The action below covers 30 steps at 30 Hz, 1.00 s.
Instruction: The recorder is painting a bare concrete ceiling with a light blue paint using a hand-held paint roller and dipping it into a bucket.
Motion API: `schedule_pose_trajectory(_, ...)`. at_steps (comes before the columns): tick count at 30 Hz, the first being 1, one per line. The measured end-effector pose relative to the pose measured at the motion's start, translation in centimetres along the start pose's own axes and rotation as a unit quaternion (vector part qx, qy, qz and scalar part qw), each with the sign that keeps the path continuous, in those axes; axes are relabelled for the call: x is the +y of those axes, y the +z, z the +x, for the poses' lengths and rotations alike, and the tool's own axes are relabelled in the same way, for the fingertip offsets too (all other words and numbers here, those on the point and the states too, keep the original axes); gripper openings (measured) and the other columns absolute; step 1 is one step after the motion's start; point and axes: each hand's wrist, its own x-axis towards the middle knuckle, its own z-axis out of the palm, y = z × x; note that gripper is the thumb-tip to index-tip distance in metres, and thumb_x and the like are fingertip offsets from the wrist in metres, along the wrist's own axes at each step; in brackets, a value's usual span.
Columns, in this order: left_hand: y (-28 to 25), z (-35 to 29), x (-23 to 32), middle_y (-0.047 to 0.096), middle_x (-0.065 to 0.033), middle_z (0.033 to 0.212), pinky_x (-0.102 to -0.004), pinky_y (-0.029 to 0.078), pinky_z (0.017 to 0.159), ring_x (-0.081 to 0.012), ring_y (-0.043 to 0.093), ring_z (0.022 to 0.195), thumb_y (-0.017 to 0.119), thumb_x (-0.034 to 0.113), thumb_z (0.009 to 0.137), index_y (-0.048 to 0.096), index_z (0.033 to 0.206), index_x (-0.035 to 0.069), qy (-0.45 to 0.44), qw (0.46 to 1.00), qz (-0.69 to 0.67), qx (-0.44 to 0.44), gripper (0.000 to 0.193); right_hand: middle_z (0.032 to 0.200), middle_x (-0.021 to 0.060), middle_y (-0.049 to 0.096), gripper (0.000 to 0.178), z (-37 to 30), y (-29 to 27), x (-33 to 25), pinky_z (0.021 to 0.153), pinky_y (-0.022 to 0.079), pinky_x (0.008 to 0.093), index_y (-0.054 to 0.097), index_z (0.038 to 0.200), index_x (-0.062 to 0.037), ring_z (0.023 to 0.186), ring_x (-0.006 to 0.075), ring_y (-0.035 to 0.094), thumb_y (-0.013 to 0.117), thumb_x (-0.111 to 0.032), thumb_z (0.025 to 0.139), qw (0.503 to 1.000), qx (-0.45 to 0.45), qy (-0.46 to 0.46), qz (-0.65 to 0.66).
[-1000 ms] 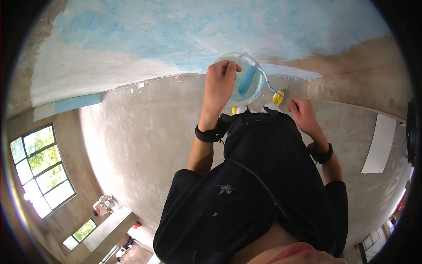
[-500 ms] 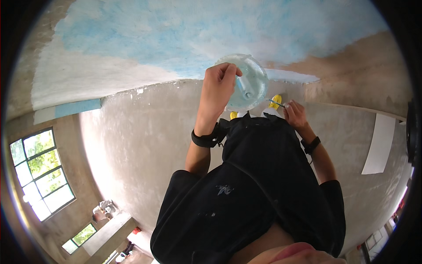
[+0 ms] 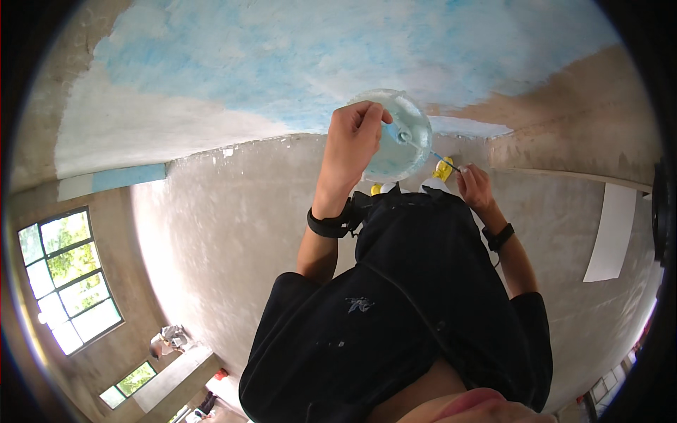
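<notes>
A round, pale translucent bucket (image 3: pixel 400 169) with light-blue paint smears is in front of my body, above my yellow shoes (image 3: pixel 443 169). My left hand (image 3: pixel 356 130) is closed at its left side, and the exact part it grips is hidden under my fingers. Inside the bucket lies a small paint roller (image 3: pixel 403 135), pale blue and white, its end facing up. A thin bluish rod runs from it over the right rim. My right hand (image 3: pixel 476 186) is closed on the rod's outer end, to the right of the bucket.
Ahead rises a wall (image 3: pixel 282 63) painted in cloudy blue and white, with bare brown plaster at right. A white panel (image 3: pixel 610 233) lies at the right. Windows (image 3: pixel 70 278) are at the left. Another person (image 3: pixel 168 341) is far off at lower left.
The roller has turned and shifted up and to the right in the bucket, with more of its rod showing. My right hand has moved slightly right and down; my left hand has barely moved.
</notes>
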Motion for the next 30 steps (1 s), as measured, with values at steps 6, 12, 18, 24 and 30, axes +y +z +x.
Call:
schedule_pose_trajectory(6,0.0,0.2,0.3,0.030,0.0070,0.053,-0.0225,0.018,0.043,-0.0020,0.022,0.046,0.046,0.012,0.096,0.055,0.081,-0.007,0.003,1.000,-0.008,-0.009,0.026,0.077,0.0158,0.055,0.012,-0.7,0.3,0.1,0.059,0.048,0.0390,0.052,0.088,0.0021,0.067,0.0330,0.057,0.061,0.000,0.082,0.998,-0.036,0.048,0.025)
schedule_pose_trajectory(12,0.0,-0.1,0.0,0.029,0.0068,0.053,-0.0229,0.018,0.042,-0.0023,0.021,0.046,0.046,0.012,0.096,0.054,0.080,-0.006,0.006,1.000,-0.001,0.001,0.025,0.073,0.0140,0.053,0.011,-0.8,0.5,-0.3,0.053,0.046,0.0403,0.050,0.085,0.0007,0.063,0.0325,0.056,0.061,0.001,0.082,0.996,-0.038,0.060,0.048)
schedule_pose_trajectory(18,-0.3,0.1,-0.4,0.028,0.0066,0.054,-0.0230,0.018,0.042,-0.0023,0.021,0.046,0.046,0.011,0.096,0.054,0.080,-0.006,-0.012,1.000,-0.017,0.003,0.025,0.070,0.0140,0.051,0.013,-0.3,0.0,-0.6,0.053,0.045,0.0412,0.048,0.082,-0.0005,0.062,0.0329,0.055,0.060,0.000,0.083,0.995,-0.008,0.072,0.062)
schedule_pose_trajectory(24,-0.4,0.1,-0.4,0.027,0.0069,0.054,-0.0228,0.017,0.042,-0.0023,0.020,0.046,0.046,0.012,0.096,0.054,0.079,-0.005,-0.021,1.000,-0.023,0.003,0.025,0.069,0.0125,0.050,0.014,-1.8,0.9,0.0,0.052,0.045,0.0408,0.048,0.081,-0.0022,0.061,0.0310,0.055,0.062,-0.002,0.083,0.995,-0.028,0.081,0.049)
schedule_pose_trajectory(30,-0.7,0.3,-0.9,0.026,0.0069,0.054,-0.0224,0.017,0.043,-0.0023,0.020,0.046,0.046,0.012,0.096,0.053,0.080,-0.005,-0.025,0.999,-0.025,0.012,0.024,0.073,0.0153,0.054,0.010,-1.6,0.8,0.2,0.055,0.047,0.0416,0.051,0.085,0.0024,0.064,0.0336,0.056,0.060,-0.001,0.083,0.995,-0.032,0.075,0.061)
